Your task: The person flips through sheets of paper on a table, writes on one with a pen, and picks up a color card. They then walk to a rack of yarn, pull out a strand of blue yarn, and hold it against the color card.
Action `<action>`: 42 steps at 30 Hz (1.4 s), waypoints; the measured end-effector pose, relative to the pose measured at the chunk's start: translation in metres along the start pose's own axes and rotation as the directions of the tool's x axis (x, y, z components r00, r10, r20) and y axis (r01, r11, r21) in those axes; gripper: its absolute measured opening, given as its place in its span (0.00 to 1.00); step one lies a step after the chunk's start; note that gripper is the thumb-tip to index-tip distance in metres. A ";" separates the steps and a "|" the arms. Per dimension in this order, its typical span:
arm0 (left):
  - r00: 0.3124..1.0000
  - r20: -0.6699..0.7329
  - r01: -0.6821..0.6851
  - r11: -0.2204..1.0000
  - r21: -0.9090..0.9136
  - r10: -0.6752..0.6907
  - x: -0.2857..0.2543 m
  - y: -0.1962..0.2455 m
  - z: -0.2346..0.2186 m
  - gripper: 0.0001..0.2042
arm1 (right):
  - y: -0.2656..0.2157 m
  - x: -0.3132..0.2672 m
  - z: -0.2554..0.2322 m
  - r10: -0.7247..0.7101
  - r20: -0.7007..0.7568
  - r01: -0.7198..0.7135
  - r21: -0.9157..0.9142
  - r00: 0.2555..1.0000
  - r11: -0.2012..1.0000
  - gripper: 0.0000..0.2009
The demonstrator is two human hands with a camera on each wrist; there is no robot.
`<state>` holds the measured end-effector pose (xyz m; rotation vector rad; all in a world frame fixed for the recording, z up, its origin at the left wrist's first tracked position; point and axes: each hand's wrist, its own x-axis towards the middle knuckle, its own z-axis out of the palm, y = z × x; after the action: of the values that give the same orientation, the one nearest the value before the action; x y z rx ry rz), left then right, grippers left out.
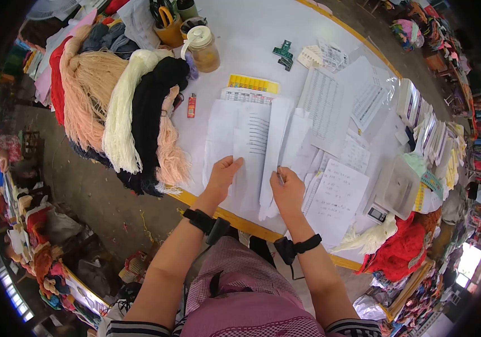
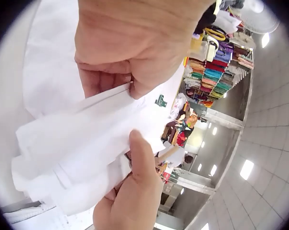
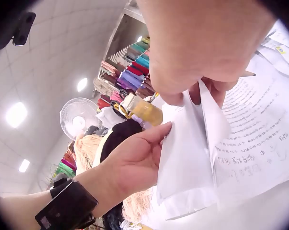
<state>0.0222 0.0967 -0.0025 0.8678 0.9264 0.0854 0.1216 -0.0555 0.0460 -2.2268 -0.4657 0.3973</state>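
Over the table, my left hand (image 1: 225,171) pinches the left edge of a stack of white paper sheets (image 1: 250,132), thumb on top. My right hand (image 1: 289,190) grips folded-over sheets near the stack's right side; in the right wrist view their edges (image 3: 214,115) bend up between its fingers. A thin pointed tip, like a pen's (image 3: 248,74), sticks out past the right hand's curled fingers. Printed lines and handwriting show on the page (image 3: 254,139) beneath. In the left wrist view the sheets (image 2: 82,139) fan out between both hands.
Yarn hanks (image 1: 122,112) lie on the left, near a lidded jar (image 1: 202,50) and a red lighter (image 1: 191,105). A green clip (image 1: 284,55) sits farther back. Loose papers (image 1: 327,109) spread to the right, with a plastic container (image 1: 398,185) and red yarn (image 1: 400,247) beyond.
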 end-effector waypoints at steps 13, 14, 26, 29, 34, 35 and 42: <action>0.986 0.092 0.149 0.986 -0.079 -0.142 -0.009 0.017 0.012 0.11 | -0.012 -0.003 0.010 -0.108 0.050 0.112 -0.077 0.993 0.991 0.13; 0.986 0.108 0.137 0.987 -0.083 -0.128 -0.009 0.019 0.011 0.11 | -0.014 -0.001 0.010 -0.099 0.067 0.105 -0.098 0.993 0.990 0.12; 0.590 -0.323 -0.176 0.508 0.843 0.740 0.028 0.005 -0.032 0.13 | -0.018 0.004 0.046 -0.113 0.176 0.135 -0.119 0.978 0.984 0.07; 0.758 -0.312 -0.169 0.634 0.755 0.573 0.029 0.016 -0.036 0.14 | -0.020 0.006 0.053 -0.081 0.214 0.109 -0.126 0.974 0.986 0.07; 0.628 -0.102 -0.330 0.383 0.863 0.771 0.016 0.035 -0.021 0.11 | -0.021 0.007 0.057 -0.084 0.200 0.110 -0.124 0.976 0.986 0.08; 0.625 -0.062 -0.383 0.376 0.844 0.778 0.015 0.037 -0.018 0.10 | -0.020 0.007 0.056 -0.083 0.190 0.105 -0.111 0.978 0.988 0.08; 0.645 0.299 -0.602 0.227 0.766 0.703 -0.011 0.037 0.022 0.10 | -0.009 0.011 0.039 0.047 0.254 -0.087 0.148 0.966 0.985 0.08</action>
<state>0.0417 0.1035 0.0370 2.1882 0.5849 0.4803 0.1127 -0.0193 0.0274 -2.0510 -0.4735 0.7317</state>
